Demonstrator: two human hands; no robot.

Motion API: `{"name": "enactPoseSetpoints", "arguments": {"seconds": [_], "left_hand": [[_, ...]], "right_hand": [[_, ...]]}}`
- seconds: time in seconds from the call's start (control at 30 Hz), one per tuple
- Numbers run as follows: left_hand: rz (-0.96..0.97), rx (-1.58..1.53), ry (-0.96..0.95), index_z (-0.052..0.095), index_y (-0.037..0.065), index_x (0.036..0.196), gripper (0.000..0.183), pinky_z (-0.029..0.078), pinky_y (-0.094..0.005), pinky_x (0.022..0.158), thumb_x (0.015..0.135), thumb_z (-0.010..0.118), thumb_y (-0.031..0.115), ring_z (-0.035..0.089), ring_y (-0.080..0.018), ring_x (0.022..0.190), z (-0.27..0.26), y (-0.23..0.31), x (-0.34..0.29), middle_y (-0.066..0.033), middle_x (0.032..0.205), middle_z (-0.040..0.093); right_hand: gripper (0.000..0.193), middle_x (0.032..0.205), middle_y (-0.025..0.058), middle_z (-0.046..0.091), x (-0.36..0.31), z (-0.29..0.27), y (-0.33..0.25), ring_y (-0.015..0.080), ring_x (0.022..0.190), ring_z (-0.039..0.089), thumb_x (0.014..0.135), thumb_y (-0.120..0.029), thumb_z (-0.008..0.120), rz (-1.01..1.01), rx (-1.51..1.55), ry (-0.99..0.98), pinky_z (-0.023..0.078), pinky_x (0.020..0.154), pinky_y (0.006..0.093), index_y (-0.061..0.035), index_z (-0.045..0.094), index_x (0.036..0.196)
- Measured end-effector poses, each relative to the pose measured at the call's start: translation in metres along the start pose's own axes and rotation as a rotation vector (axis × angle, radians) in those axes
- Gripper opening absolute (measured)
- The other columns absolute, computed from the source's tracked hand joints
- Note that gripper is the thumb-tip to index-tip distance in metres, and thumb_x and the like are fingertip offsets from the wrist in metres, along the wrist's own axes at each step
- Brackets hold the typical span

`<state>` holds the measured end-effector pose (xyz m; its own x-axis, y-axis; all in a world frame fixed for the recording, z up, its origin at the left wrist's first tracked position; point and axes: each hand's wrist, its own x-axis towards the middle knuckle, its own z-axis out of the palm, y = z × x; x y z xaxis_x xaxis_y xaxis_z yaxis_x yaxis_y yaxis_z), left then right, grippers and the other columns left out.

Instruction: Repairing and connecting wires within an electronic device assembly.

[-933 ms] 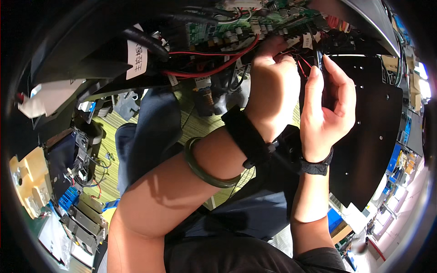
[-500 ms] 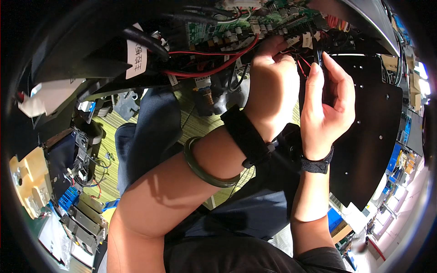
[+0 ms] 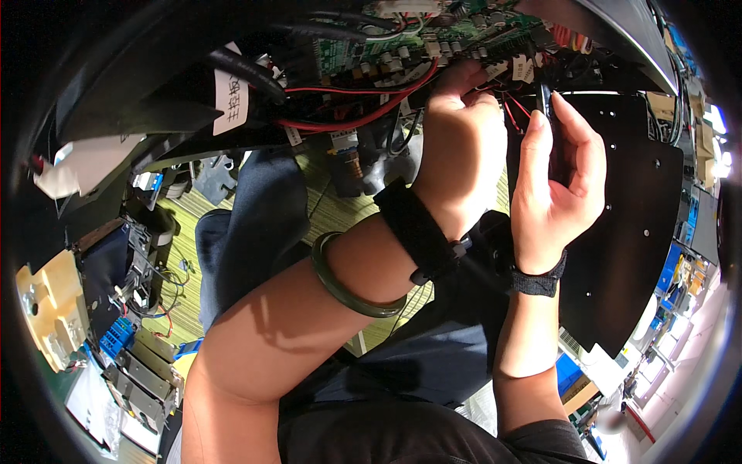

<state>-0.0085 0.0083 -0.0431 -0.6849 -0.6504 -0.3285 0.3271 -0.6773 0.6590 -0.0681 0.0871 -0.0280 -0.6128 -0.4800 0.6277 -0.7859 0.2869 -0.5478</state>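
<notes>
Below the lower edge of the green circuit board (image 3: 456, 35), the right hand (image 3: 558, 185) pinches a slim dark tool (image 3: 545, 100); whether the left hand (image 3: 464, 155), beside red wires (image 3: 413, 91), grips anything, I cannot tell.

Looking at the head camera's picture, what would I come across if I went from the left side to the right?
Tan panel → blue block → hanging white label → green bangle → left hand → right hand, pinching a slim dark object → black panel with small holes.
</notes>
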Motion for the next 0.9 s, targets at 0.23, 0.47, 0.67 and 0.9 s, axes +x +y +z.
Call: {"name": "enactPoseSetpoints", "arguments": {"seconds": [0.23, 0.47, 0.67, 0.9], "left_hand": [[0.430, 0.128, -0.081, 0.051, -0.006, 0.116, 0.031, 0.042, -0.0219, 0.062, 0.086, 0.044, 0.000, 0.052, -0.0077, 0.070, -0.002, -0.016, 0.006, -0.0066, 0.088, 0.059], [0.337, 0.387, -0.051, 0.062, -0.006, 0.092, 0.016, 0.048, -0.0330, 0.067, 0.077, 0.056, -0.005, 0.061, -0.0249, 0.073, -0.010, -0.021, 0.008, -0.0175, 0.085, 0.062], [0.049, -0.014, -0.067, 0.060, -0.004, 0.091, 0.011, 0.047, -0.0320, 0.069, 0.082, 0.054, -0.002, 0.060, -0.0209, 0.077, -0.006, -0.012, 0.008, -0.0126, 0.087, 0.063], [-0.081, -0.027, -0.101, 0.055, 0.002, 0.084, 0.006, 0.043, -0.0262, 0.071, 0.088, 0.050, 0.000, 0.054, -0.0121, 0.078, -0.002, -0.002, 0.005, -0.0034, 0.082, 0.057]], "right_hand": [[0.022, 0.080, 0.0073, 0.061, 0.001, 0.005, 0.001, 0.0138, 0.067, 0.057, 0.079, -0.003, 0.069, -0.032, -0.007, -0.007, 0.046, 0.061, 0.0238, -0.0010, 0.065, 0.101], [0.023, 0.085, 0.0103, 0.062, 0.001, 0.002, 0.003, 0.0195, 0.071, 0.059, 0.080, -0.004, 0.068, -0.051, 0.009, -0.034, 0.048, 0.067, 0.0277, -0.0010, 0.064, 0.103], [0.023, 0.089, 0.0122, 0.064, -0.006, -0.006, 0.005, 0.0245, 0.078, 0.063, 0.081, -0.003, 0.064, -0.055, -0.003, -0.170, 0.051, 0.070, 0.0312, -0.0023, 0.062, 0.105], [0.020, 0.089, 0.0122, 0.063, -0.004, -0.009, 0.011, 0.0285, 0.079, 0.062, 0.084, -0.010, 0.059, -0.049, -0.022, -0.132, 0.050, 0.070, 0.0336, -0.0052, 0.062, 0.103]]}}
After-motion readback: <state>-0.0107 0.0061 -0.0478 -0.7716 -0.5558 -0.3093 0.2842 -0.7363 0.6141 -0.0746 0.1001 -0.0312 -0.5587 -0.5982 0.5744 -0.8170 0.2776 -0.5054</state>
